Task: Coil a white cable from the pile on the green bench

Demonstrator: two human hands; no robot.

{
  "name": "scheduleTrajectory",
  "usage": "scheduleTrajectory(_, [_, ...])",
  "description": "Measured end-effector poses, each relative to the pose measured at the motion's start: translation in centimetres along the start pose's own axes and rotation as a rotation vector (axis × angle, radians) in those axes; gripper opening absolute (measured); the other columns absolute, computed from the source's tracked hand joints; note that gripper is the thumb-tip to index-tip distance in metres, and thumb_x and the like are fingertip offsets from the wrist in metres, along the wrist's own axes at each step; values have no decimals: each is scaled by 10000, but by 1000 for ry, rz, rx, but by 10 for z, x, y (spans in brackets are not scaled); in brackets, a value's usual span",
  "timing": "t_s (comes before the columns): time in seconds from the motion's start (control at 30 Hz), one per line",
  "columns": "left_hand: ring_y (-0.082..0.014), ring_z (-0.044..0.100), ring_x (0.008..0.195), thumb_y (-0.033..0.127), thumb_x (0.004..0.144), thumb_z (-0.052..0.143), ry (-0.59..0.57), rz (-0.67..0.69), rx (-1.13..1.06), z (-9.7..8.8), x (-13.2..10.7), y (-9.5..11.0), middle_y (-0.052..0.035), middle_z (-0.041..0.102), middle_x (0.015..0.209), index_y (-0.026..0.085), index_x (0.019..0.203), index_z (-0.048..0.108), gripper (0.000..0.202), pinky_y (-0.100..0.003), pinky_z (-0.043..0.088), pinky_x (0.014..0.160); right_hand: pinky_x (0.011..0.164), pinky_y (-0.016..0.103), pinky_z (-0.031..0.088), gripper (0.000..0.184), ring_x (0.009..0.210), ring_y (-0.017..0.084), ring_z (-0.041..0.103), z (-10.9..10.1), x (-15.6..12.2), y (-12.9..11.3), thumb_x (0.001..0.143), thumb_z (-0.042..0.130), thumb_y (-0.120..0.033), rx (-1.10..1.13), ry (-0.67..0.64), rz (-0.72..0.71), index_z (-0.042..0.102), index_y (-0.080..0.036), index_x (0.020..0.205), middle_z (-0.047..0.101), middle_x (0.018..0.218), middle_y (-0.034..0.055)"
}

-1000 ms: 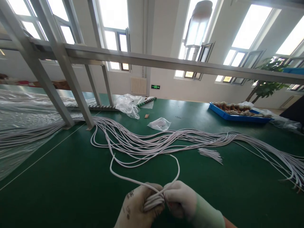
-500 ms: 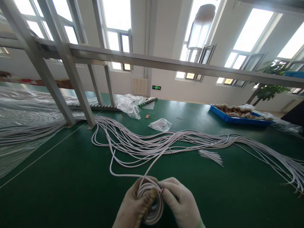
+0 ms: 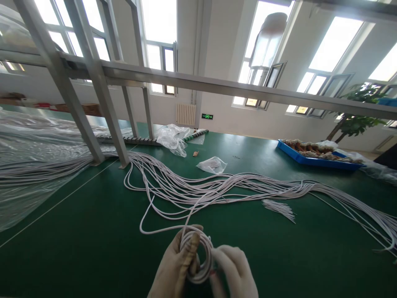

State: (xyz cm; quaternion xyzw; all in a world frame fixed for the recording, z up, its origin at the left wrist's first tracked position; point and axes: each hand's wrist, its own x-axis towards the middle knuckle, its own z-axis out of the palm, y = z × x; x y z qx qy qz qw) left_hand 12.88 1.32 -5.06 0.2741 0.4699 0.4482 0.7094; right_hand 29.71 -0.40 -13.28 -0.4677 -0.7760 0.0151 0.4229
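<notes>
The gloved left hand [image 3: 176, 267] is closed around a small coil of white wire [image 3: 198, 256], thumb laid over the loops. Just right of it, touching the coil, the gloved right hand [image 3: 232, 273] pinches the coil's lower edge. Beyond both hands, loose white wires [image 3: 217, 188] sprawl across the green bench [image 3: 77, 240].

I see a wide green bench [image 3: 93, 231] under a grey metal frame [image 3: 192, 80] that crosses overhead. Tall windows [image 3: 159, 25] in the far white wall pour in bright daylight. A white radiator [image 3: 185, 114] and a green exit sign [image 3: 207, 116] sit below them, a potted plant [image 3: 356, 120] far right.
</notes>
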Motion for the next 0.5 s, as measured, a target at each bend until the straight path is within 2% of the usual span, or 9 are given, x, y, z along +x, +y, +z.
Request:
scheduleTrajectory(0.07, [-278, 666, 929, 529, 646, 885, -11, 19, 47, -5, -3, 2, -63, 716, 954, 226, 1141, 677, 616, -372, 537, 891, 602, 365, 506, 293, 759, 265, 639, 5, 1, 0, 992, 473, -212, -150, -44, -284, 537, -168, 1275, 683, 1041, 126])
scheduleTrajectory(0.1, [-310, 668, 993, 527, 648, 878, -10, 29, 62, -8, -2, 1, -75, 724, 976, 238, 1125, 695, 587, -406, 533, 945, 565, 356, 476, 309, 717, 257, 628, 8, 2, 0, 974, 472, -179, -223, -63, -361, 541, -136, 1272, 699, 1027, 130])
scheduleTrajectory(0.17, [-349, 636, 1141, 532, 690, 838, -4, 47, 77, -16, 2, -5, -93, 730, 1052, 258, 1094, 726, 501, -448, 498, 1049, 555, 347, 458, 336, 689, 243, 619, 14, 3, 1, 945, 464, -105, -326, -98, -367, 535, -109, 1274, 714, 1024, 132])
scheduleTrajectory(0.27, [-367, 546, 1306, 511, 732, 808, -52, 53, 103, -28, 10, -15, -105, 712, 1189, 263, 1074, 751, 426, -489, 402, 1172, 616, 358, 508, 337, 721, 253, 637, 20, 0, 8, 934, 470, -84, -313, -138, -253, 511, -148, 1262, 708, 999, 117])
scheduleTrajectory(0.33, [-384, 494, 1367, 482, 694, 853, -95, 33, 112, -35, 10, -16, -108, 676, 1293, 257, 1106, 742, 482, -533, 344, 1207, 642, 373, 541, 335, 759, 274, 651, 22, -5, 13, 920, 508, -125, -228, -142, -138, 500, -170, 1252, 692, 1003, 117])
scheduleTrajectory(0.43, [-411, 434, 1420, 411, 613, 930, -146, 27, 120, -39, 4, -8, -124, 594, 1430, 248, 1231, 683, 685, -587, 301, 1214, 705, 372, 565, 354, 862, 290, 672, 18, -9, 11, 897, 538, -158, -36, -181, 221, 521, -213, 1247, 675, 1068, 118])
scheduleTrajectory(0.5, [-418, 416, 1433, 346, 585, 955, -181, 33, 182, -37, -2, 1, -137, 585, 1441, 245, 1298, 631, 789, -596, 267, 1224, 756, 357, 564, 317, 895, 280, 683, 13, -7, 5, 938, 516, -220, 141, -225, 468, 548, -232, 1253, 688, 1067, 101])
